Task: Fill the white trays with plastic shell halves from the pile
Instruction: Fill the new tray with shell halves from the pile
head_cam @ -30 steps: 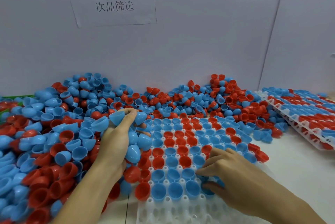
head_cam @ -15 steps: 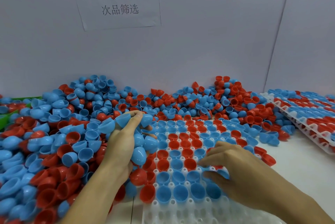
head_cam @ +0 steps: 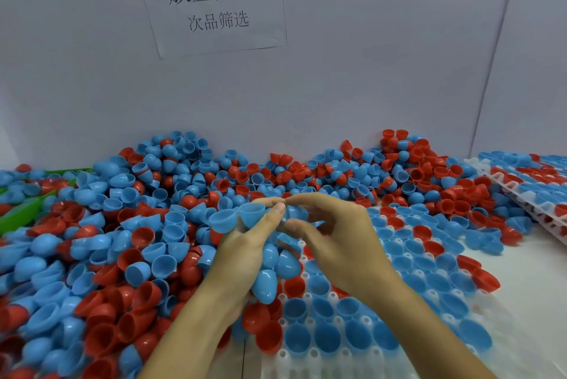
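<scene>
Most cells of the centre tray (head_cam: 310, 363) filled, bottom rows bare, pile (head_cam: 129, 225) big; left hand (head_cam: 245, 250) clutching blue shells (head_cam: 270, 271), right hand (head_cam: 334, 234) pinching one.

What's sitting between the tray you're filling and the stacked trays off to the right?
In the head view, bare white tabletop, plus a few loose blue and red shell halves spilled from the pile, separates the near tray from the stacked trays.
</scene>
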